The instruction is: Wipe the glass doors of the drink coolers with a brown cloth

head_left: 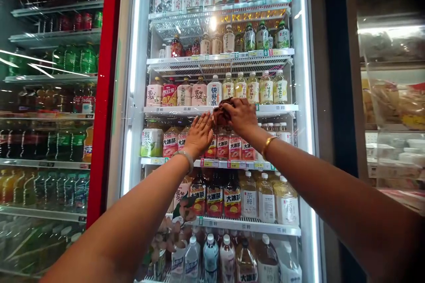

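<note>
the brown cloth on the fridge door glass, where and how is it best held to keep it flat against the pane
Hold the brown cloth over its bunched middle, palm pressing from the front toward the glass door. It is crumpled into a wad on an upright pane, so only front pressure pins it. The right hand covers it that way; the left hand lies flat on the glass beside it.

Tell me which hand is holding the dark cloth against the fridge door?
The right hand, the one with the gold bangle, presses the dark cloth. The left hand, wearing a pale bracelet, lies flat and holds nothing.
</note>
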`<state>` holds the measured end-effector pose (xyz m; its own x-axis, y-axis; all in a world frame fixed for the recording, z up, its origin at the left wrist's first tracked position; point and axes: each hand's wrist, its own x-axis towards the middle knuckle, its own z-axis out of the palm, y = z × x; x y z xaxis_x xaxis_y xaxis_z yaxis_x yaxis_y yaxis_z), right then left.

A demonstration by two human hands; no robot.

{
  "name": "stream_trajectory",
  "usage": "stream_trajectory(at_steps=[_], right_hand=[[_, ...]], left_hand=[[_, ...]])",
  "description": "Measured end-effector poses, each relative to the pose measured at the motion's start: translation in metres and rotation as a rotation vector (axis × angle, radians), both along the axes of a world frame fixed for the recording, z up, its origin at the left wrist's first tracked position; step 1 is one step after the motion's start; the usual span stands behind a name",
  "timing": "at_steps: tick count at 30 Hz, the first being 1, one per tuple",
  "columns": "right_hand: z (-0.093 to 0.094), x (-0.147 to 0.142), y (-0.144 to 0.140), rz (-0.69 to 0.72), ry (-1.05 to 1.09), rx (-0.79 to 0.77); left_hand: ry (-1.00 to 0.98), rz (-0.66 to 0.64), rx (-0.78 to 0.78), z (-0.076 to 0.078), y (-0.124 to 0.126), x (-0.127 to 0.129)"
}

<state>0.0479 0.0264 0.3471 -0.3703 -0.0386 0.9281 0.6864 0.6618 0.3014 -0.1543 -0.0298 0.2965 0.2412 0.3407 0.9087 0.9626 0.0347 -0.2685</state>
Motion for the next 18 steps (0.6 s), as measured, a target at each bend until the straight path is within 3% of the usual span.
stream_trajectory(at_steps=[4,7,10,14,16,18], right_hand=[[-0.013,-0.038,-0.01,0.032,-0.018,0.025],[-0.027,-0.033,0.005,0.032,-0.192,0.169],[-0.011,-0.021,0.018,0.044,-0.38,0.297],[0.017,-0.044,0.01,0.012,-0.113,0.169],[0.01,-0.062,0.002,0.012,-0.005,0.12],[-0.008,-0.07,-0.002,0.02,-0.035,0.154]], left_hand=[[-0.068,0.024,0.069,0.006,-0.001,-0.01],[-0.028,0.005,0.047,0.006,-0.007,-0.026],[0.072,-0.03,-0.014,0.009,-0.011,-0.043],[-0.008,-0.048,0.07,0.021,-0.007,-0.062],[-0.113,-0.087,0.153,0.023,-0.004,-0.068],[-0.177,-0.154,0.193,0.019,-0.005,-0.068]])
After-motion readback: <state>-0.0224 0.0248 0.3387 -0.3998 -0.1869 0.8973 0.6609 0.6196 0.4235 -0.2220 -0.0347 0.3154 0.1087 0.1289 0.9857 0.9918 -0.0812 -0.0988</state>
